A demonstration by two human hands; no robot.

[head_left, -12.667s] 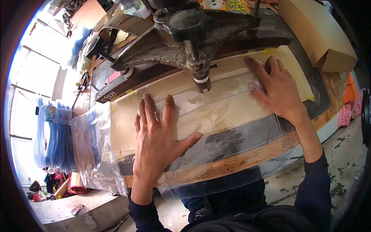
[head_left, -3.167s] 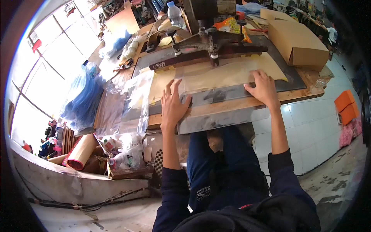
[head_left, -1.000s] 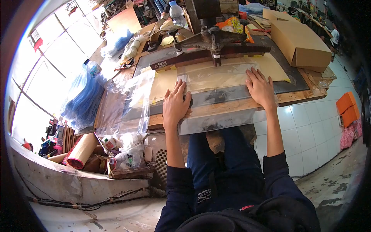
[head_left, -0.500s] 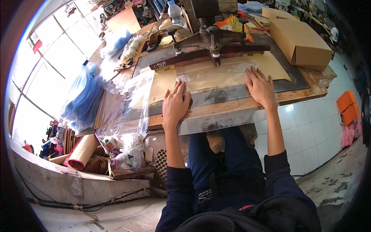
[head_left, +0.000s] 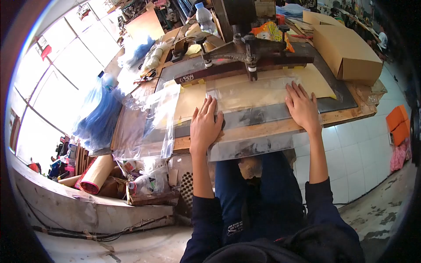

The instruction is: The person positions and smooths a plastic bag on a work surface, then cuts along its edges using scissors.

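A clear plastic sheet [head_left: 254, 147] lies over the beige card [head_left: 320, 85] and hangs down past the front edge of the wooden table [head_left: 272, 132]. My left hand [head_left: 206, 127] rests flat on the sheet's left side, fingers stretched forward. On its right side, my right hand [head_left: 303, 109] lies flat too, fingers a little apart. Just beyond my fingertips, a long dark bar [head_left: 285, 62] under a black metal press head [head_left: 250, 50] crosses the far part of the card. Another clear plastic piece [head_left: 144, 133] lies left of my left hand and droops over the edge.
A bundle of blue plastic strips [head_left: 98, 116] hangs at the table's left. A cardboard box [head_left: 348, 52] stands at the back right, and a plastic bottle [head_left: 204, 18] behind the press. Rolls and clutter lie below on the left; orange boxes [head_left: 397, 125] are at the right.
The whole view has shifted slightly, so everything appears a little lower and to the right. Both hands stay flat on the plastic sheet, with little visible movement over it.
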